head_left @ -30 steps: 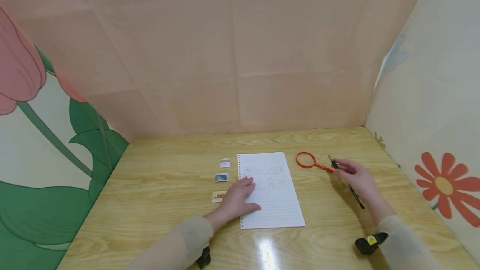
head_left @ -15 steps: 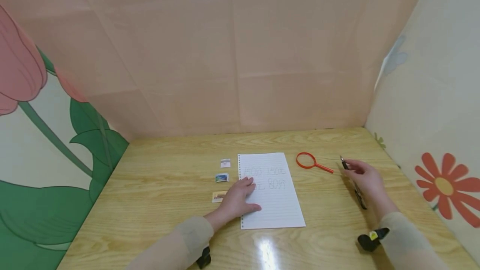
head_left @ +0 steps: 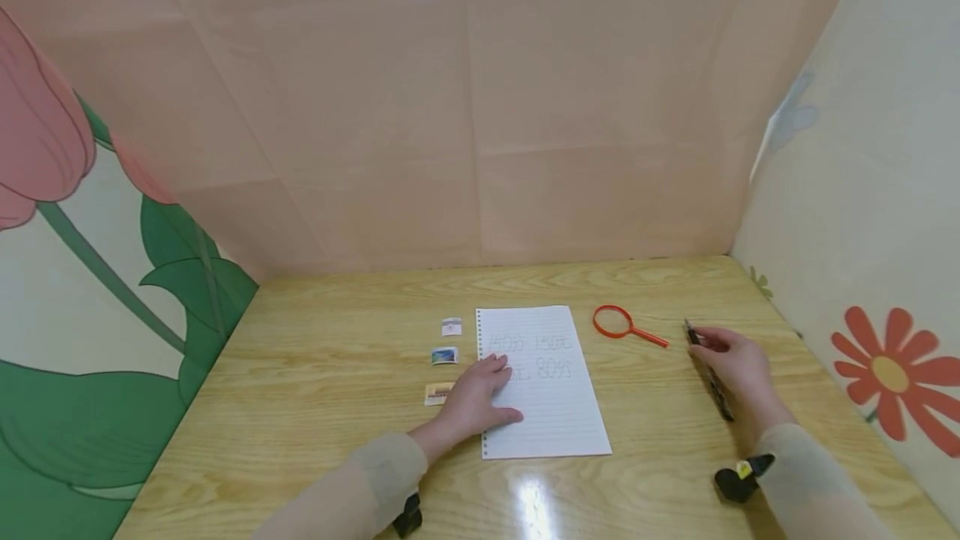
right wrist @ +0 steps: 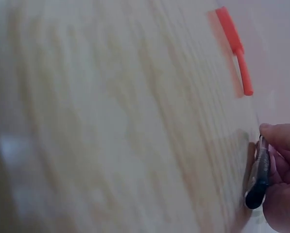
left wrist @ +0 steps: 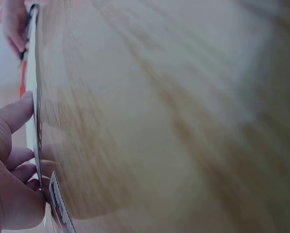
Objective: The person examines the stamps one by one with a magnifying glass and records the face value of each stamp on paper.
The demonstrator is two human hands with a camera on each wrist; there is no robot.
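Note:
My left hand point(head_left: 476, 394) rests spread on the left edge of a lined sheet of paper point(head_left: 555, 423), which has handwritten figures near its top and punched holes down its left side. Its thumb and fingertips lie on the sheet in the left wrist view. To the right, my right hand point(head_left: 735, 365) pinches a dark pen point(head_left: 717, 394) between thumb and fingers, low at the tabletop, the tip pointing away from me. The right wrist view shows the pen point(right wrist: 259, 177) close along the wood. A red magnifying glass point(head_left: 647, 335) lies between the sheet and the pen.
Three stamps stand in a column left of the sheet: a pale one point(head_left: 451, 327), a blue-green one point(head_left: 444, 355) and a yellowish one point(head_left: 437, 393) beside the left hand. The wooden table point(head_left: 322, 373) meets a pink backdrop behind and a flowered panel at right.
My right hand has moved right with the pen, away from the magnifying glass handle, then lowered the pen toward the table. The left hand and the sheet have stayed in place.

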